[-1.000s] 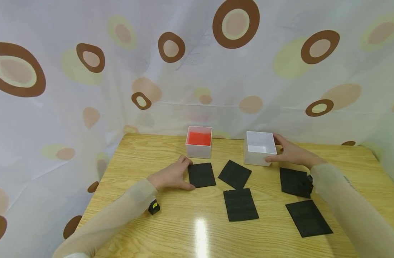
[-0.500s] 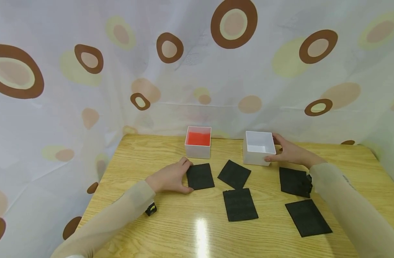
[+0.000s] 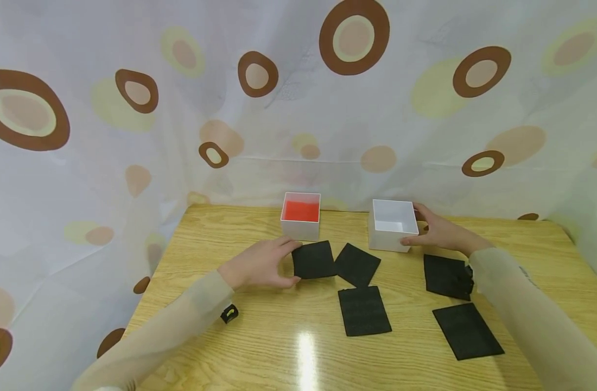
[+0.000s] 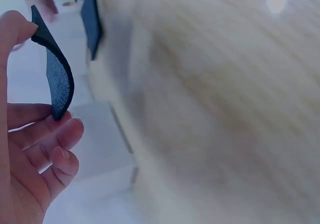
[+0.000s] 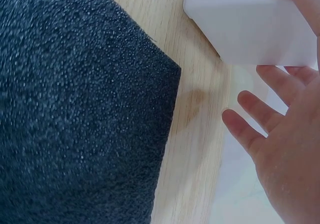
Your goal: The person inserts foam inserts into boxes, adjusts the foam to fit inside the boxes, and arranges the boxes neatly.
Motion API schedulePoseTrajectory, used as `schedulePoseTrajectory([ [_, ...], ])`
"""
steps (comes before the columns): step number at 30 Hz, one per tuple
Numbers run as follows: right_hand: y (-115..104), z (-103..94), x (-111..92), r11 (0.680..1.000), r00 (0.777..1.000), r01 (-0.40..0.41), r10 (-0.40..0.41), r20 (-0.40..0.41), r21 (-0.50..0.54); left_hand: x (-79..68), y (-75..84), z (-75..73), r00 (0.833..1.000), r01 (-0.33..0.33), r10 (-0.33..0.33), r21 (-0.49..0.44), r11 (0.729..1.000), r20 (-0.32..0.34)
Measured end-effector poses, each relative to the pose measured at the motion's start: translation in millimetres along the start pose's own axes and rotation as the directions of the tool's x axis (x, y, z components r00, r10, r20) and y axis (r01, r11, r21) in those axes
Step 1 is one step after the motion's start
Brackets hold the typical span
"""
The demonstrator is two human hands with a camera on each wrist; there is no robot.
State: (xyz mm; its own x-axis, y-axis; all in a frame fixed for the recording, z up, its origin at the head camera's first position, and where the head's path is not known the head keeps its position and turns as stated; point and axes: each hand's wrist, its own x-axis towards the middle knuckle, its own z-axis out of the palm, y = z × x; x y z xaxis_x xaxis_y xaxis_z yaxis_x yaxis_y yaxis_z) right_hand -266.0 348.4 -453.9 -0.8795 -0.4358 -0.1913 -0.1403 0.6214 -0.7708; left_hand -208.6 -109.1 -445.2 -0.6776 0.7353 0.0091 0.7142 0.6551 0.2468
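My left hand [image 3: 265,264] pinches a black foam square [image 3: 312,260] by opposite edges, between thumb and fingertips. In the left wrist view the foam square [image 4: 61,82] bows into a curve, and its surface looks grainy. On the right, my right hand [image 3: 440,232] holds an open white box [image 3: 391,239] by its right side, thumb at the front corner and fingers behind. The right wrist view shows fingertips against the white box [image 5: 250,29], the other fingers spread past it. Behind the held square stands another white box [image 3: 300,230] with red inside.
Two more black squares, one at the middle [image 3: 357,265] and one nearer [image 3: 364,311], lie on the wooden table [image 3: 259,347]. Another square [image 3: 445,276] lies by the right wrist, and one [image 3: 468,332] nearer the front. A patterned curtain [image 3: 289,108] hangs behind.
My left hand has picked up the left foam square from the table, bending it and shifting it slightly right and away. The right hand keeps its hold on the white box.
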Motion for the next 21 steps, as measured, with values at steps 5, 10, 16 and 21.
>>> schedulePoseTrajectory([
  [5, 2.2, -0.7, -0.5, 1.000, 1.000, 0.009, -0.009, -0.004, -0.012, 21.6, 18.3, -28.6, 0.996, -0.085, 0.085, 0.060, 0.995, -0.010],
  [10, 9.5, -0.7, 2.0, 1.000, 1.000, 0.009, -0.010, -0.007, -0.012, 56.1, 29.1, -53.0, 0.990, -0.139, 0.141, 0.152, 0.979, -0.007],
  [16, 10.7, -1.1, 0.0, 1.000, 1.000, -0.010, 0.010, -0.021, -0.022, 108.6, 44.2, -65.7, 0.989, -0.145, 0.138, 0.199, 0.969, 0.048],
  [21, 8.9, 1.4, -0.9, 0.999, 1.000, -0.005, 0.004, -0.031, -0.042, 147.9, 52.5, -61.4, 0.989, -0.116, 0.094, 0.198, 0.973, 0.114],
])
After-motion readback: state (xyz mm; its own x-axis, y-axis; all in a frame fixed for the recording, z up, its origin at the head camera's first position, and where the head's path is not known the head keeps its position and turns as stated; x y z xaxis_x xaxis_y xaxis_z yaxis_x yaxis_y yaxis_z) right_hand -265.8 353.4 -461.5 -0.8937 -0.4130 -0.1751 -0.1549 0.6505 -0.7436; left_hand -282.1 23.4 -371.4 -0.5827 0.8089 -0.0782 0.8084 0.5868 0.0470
